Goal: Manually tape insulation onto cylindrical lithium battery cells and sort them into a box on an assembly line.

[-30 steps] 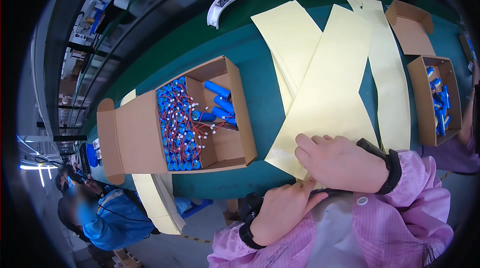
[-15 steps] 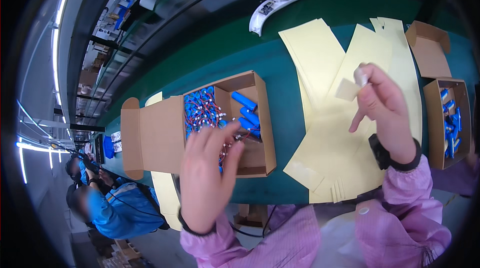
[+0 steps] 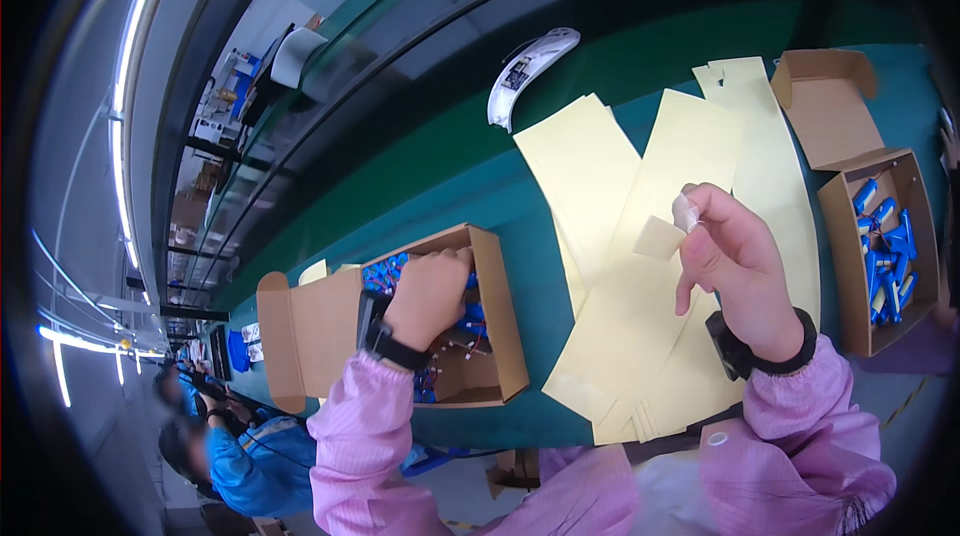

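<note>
Care suits the small pale tab (image 3: 657,238): best pinched by its edge, as the right hand (image 3: 738,261) does, closed on it above yellow sheets (image 3: 600,336). The left hand (image 3: 430,298) dips into the left box (image 3: 510,341) among blue cells (image 3: 383,276); whether it grips any, I cannot tell. Gentle touches should spare the wires (image 3: 479,332). Counted: 2 boxes (image 3: 838,261), 1 curved white device (image 3: 528,76); cells overlap too much.

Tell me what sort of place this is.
Most likely a factory assembly workshop: a long green workbench bears a cardboard box of wired blue cylinders, with pale yellow sheets to its right and people in blue nearby.
</note>
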Available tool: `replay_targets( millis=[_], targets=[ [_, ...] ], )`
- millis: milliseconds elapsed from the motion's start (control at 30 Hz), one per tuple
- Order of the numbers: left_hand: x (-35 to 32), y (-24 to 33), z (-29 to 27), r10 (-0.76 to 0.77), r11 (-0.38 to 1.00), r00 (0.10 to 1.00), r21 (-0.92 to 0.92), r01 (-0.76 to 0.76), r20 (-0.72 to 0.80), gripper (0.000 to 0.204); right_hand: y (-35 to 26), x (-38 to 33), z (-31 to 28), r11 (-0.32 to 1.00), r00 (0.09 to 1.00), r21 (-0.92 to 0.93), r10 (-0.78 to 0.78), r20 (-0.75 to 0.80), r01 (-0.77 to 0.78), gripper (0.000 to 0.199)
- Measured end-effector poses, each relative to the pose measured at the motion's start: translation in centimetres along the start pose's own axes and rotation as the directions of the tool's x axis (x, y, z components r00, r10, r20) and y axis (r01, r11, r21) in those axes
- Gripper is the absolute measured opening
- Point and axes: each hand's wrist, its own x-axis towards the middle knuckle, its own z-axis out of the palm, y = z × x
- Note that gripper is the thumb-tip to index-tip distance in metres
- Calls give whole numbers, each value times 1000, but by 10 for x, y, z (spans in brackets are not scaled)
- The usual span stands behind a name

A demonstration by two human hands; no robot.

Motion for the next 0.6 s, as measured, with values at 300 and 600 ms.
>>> replay_targets(
  millis=[300, 600],
  targets=[
    [-70, 125, -79, -434, 0, 828, -919, -394, -355, 33, -9, -5, 11, 987, 983, 37, -149, -107, 154, 38],
    [-1, 157, -40, -369, -516, 918, -789, -334, -147, 47, -4, -8, 16, 995, 1000, 93, -18, -9, 19, 10]
  ],
)
